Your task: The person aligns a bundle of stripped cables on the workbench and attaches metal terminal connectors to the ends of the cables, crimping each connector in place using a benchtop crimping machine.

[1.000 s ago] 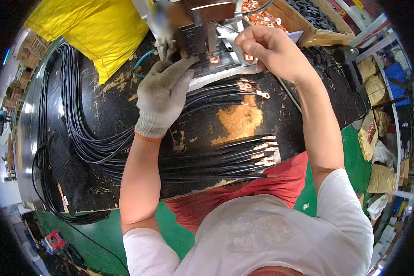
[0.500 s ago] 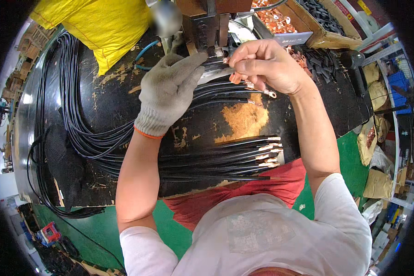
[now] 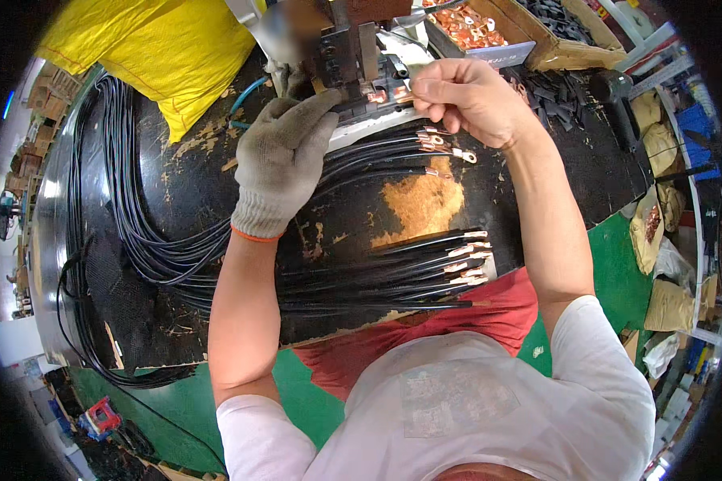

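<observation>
Head view — right hand (image 3: 475,98) pinches a copper lug (image 3: 401,92) at the press (image 3: 367,50), probably placing it; careful alignment needed next. Left hand (image 3: 285,152): grip unclear.

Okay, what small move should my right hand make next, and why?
I'd probably ease the right hand slightly rightward once the copper piece at its fingertips sits steady. Those fingertips are close beside the dark machine, so backing off seems safer. The gloved left hand is near it too; what that hand grips is hidden.
</observation>
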`<state>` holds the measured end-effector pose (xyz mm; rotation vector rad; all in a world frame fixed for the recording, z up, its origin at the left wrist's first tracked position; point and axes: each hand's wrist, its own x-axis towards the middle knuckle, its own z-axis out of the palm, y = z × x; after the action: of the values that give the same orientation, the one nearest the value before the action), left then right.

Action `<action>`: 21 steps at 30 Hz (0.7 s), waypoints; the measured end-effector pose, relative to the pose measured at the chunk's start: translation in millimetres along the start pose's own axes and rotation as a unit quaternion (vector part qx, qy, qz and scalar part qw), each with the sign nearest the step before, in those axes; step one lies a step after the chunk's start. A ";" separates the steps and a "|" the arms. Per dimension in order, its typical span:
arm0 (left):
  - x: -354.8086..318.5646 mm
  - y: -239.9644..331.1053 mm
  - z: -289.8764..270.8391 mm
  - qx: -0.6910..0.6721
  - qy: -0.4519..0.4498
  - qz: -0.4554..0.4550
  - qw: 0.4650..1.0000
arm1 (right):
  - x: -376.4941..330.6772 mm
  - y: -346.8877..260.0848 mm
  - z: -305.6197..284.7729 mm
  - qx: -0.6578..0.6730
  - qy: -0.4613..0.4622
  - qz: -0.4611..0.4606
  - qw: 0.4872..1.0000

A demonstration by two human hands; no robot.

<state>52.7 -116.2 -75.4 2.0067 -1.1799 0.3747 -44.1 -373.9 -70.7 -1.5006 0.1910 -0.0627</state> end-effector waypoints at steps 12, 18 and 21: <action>0.8 -14.6 9.5 0.010 0.031 0.023 0.999 | 10.9 0.1 18.4 0.039 -0.004 -0.016 0.999; 8.1 -20.8 5.3 0.014 0.002 0.028 0.999 | 26.3 18.7 10.9 0.051 0.019 -0.031 0.998; 7.9 -22.3 4.3 0.035 0.007 0.040 0.999 | 28.1 7.6 24.2 0.127 0.065 0.036 0.989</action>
<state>75.1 -118.0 -84.1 2.0169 -1.2560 0.4747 -13.0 -354.0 -79.3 -1.2340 0.3300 -0.1220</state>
